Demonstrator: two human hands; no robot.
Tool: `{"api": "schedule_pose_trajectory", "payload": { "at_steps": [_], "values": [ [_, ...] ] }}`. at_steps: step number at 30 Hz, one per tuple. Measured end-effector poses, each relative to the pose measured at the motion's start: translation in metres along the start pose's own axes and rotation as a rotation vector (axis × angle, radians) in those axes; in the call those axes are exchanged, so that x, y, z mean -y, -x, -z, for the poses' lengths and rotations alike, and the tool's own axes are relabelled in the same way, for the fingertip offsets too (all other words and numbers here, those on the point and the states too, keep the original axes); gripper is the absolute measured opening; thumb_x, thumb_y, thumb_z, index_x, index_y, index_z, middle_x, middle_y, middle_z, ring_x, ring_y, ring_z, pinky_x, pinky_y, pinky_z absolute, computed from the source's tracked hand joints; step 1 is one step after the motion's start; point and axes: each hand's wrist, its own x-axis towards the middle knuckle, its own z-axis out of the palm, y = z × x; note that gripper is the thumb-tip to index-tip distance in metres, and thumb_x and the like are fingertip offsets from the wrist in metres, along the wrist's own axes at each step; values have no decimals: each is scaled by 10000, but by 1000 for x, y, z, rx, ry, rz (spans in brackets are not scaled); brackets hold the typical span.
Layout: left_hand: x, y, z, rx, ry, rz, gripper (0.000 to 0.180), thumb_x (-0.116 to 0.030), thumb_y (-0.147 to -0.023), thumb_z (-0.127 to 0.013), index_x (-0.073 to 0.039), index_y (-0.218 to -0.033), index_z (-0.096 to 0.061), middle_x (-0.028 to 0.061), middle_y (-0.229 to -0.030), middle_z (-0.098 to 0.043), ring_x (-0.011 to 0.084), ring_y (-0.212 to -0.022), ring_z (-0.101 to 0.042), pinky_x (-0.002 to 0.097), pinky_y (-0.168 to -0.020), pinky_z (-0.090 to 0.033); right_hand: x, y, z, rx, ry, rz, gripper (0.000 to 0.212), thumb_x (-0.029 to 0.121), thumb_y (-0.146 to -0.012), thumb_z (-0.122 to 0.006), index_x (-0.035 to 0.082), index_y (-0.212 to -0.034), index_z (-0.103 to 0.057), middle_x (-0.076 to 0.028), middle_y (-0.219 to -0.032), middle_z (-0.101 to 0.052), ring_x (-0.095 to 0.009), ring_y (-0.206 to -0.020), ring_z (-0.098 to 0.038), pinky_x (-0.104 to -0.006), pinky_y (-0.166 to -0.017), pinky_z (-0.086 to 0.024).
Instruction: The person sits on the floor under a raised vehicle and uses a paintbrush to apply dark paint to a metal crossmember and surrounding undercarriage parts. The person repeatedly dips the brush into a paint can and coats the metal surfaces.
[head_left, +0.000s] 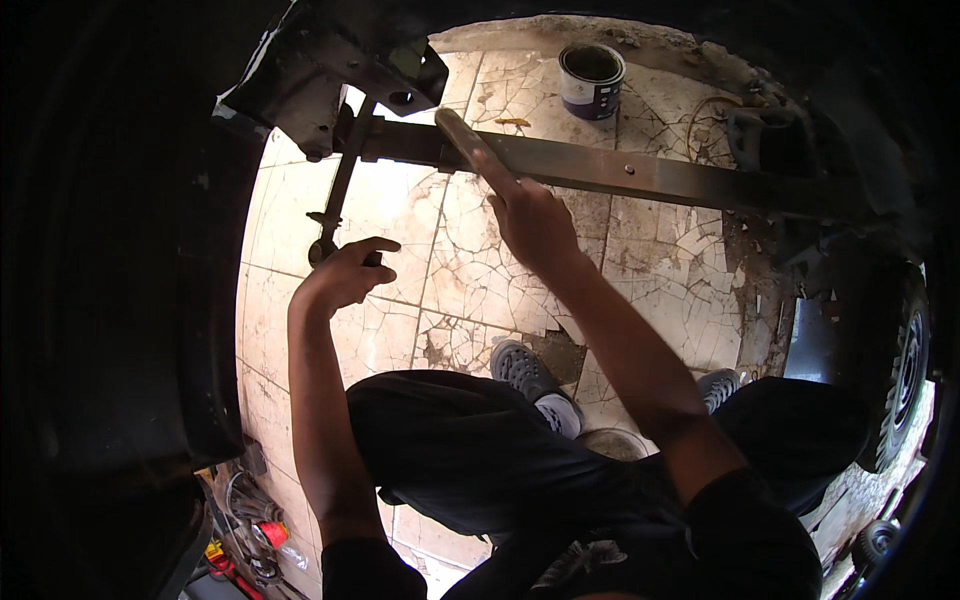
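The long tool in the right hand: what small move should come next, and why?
Perhaps the right hand should ease the long tool lightly against the metal beam: the tool crosses it in view, contact is unclear, and the left hand appears clear of the beam.

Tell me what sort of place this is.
Probably a vehicle repair workshop: a metal beam like a chassis part crosses overhead of cracked floor tiles, and a treaded wheel stands at the right.
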Motion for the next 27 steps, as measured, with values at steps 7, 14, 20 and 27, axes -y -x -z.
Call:
{"api": "schedule_pose_trajectory", "payload": {
  "at_steps": [7, 14, 20, 27],
  "values": [
    [-27, -21, -4, 83, 35, -76, 439, -136, -941, -699, -113, -1374, -629, -26, -792, -539, 65, -629, -450, 240, -560, -410, 28, -76, -9, 158, 4, -15, 627, 85, -968, -554, 243, -1560, -418, -265, -901, -725, -443, -881, -739, -511, -760, -617],
    [-62, -4, 4, -30, -171, -20, 510, -208, -918, -738, -130, -1406, -613, 38, -862, -612, 135, -712, -559, 318, -655, -509, 55, 14, 25, 278, -10, -131, 794, 141, -989, -576, 348, -1635, -162, -269, -918, -683, -435, -749, -728, -527, -642, -615],
    [-40, -8, -1, 2, 6, -73, 458, -171, -944, -720, -155, -1394, -633, -39, -778, -551, 78, -632, -474, 258, -556, -426, 49, -69, -27, 71, -21, -108, 754, 23, -914, -545, 235, -1608, -340, -266, -868, -700, -415, -752, -739, -504, -667, -623],
    [-21, -1, 2, -22, 60, -13, 463, -170, -947, -719, -151, -1400, -627, -7, -845, -586, 93, -678, -499, 269, -590, -456, 44, -13, -7, 127, -117, -151, 783, 57, -957, -511, 283, -1635, -191, -291, -924, -691, -444, -814, -733, -541, -701, -606]
  ]
}}
